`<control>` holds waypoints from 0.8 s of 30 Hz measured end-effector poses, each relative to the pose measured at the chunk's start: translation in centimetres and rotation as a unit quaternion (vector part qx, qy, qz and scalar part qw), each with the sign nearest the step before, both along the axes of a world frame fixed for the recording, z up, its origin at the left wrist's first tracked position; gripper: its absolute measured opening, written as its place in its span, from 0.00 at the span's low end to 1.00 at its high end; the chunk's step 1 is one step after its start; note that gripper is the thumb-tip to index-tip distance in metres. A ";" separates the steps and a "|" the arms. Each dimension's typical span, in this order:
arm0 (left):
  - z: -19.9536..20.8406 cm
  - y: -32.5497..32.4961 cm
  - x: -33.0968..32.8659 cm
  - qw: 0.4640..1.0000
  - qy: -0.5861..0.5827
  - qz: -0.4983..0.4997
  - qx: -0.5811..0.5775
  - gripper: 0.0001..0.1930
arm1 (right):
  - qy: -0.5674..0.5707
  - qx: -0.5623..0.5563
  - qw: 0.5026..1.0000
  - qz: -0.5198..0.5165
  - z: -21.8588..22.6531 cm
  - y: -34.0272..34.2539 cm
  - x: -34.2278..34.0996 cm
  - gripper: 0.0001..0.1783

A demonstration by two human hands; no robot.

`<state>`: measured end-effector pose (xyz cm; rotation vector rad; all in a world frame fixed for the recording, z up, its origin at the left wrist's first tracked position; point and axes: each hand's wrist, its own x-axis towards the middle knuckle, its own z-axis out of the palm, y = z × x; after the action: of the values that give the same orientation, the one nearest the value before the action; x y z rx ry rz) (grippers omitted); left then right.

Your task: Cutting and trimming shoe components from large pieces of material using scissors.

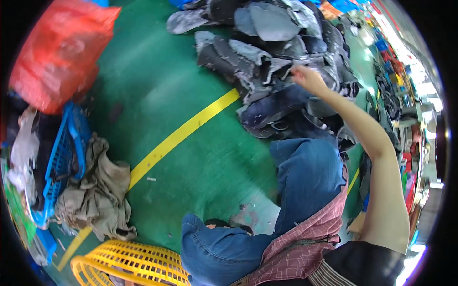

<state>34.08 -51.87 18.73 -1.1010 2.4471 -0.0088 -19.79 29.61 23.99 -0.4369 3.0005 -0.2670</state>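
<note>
My right hand [309, 80] reaches out over a big heap of grey and black cut pieces [279, 24]. They look like flexible sheet or moulded scraps with ragged, pale edges. Its fingers are closed at the edge of one dark grey scrap [282, 71] in the middle of the heap; the exact grip is small in the picture. Nearer to me, dark blue-black pieces [276, 107] lie at the front of the heap, close to my knee. My left hand is out of sight.
A yellow plastic basket [138, 257] stands at lower left. Beyond it are a crumpled tan cloth [102, 190], a blue basket [59, 152] and a red plastic bag [64, 52]. Yellow tape [186, 131] crosses the green floor [143, 86]. Cluttered shelving [405, 119] lines the right.
</note>
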 end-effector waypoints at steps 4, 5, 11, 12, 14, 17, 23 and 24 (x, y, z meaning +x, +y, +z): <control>4.6 0.1 -6.2 0.998 0.057 -0.022 -0.026 0.21 | -0.089 0.016 0.996 -0.025 -5.2 6.4 8.3 0.11; 5.8 0.4 -7.4 0.997 0.068 -0.025 -0.033 0.21 | -0.091 0.022 0.995 -0.046 -7.0 7.2 9.5 0.10; 12.1 16.1 -21.7 0.918 0.371 -0.115 0.087 0.16 | -0.012 -0.023 0.991 0.133 -13.0 8.5 12.6 0.07; 12.2 21.6 -25.9 0.878 0.420 -0.175 0.150 0.15 | -0.025 0.003 0.992 0.127 -14.8 7.0 12.2 0.07; 8.9 32.4 -33.9 0.868 0.345 -0.245 0.258 0.16 | -0.035 0.087 0.990 0.108 -18.6 6.1 11.7 0.08; 1.8 47.9 -42.7 0.840 0.217 -0.324 0.378 0.19 | -0.010 0.172 0.980 0.102 -21.8 6.8 10.7 0.12; -11.2 69.1 -53.4 0.701 0.316 -0.493 0.407 0.29 | -0.015 0.142 0.979 0.143 -22.4 4.6 8.4 0.09; -12.8 70.6 -54.5 0.695 0.353 -0.499 0.378 0.35 | -0.007 0.072 0.988 0.140 -22.0 3.8 8.4 0.09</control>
<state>-20.43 18.72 5.93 0.7898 2.8328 1.1406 -11.37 33.38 1.98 -0.8235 2.8700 -0.0303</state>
